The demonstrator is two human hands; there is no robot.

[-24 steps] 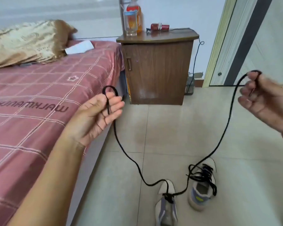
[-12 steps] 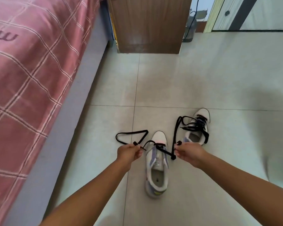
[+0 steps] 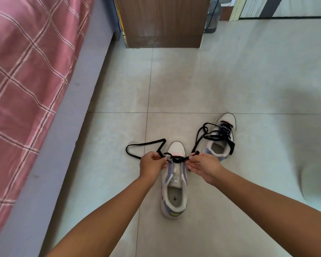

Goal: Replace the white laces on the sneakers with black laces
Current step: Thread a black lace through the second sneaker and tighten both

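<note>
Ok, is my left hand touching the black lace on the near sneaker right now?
Touching. The head view shows the left hand pinching the black lace just beside the near sneaker, with no gap between fingers and lace.

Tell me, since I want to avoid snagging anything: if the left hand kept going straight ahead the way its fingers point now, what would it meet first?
The left hand pinches the black lace and points toward the near sneaker's toe. It would probably meet that lace and the toe first; depth is hard to judge.

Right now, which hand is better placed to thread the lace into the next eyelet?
Probably the left hand: it pinches the black lace beside the near sneaker eyelets. The right hand holds its end farther out.
</note>
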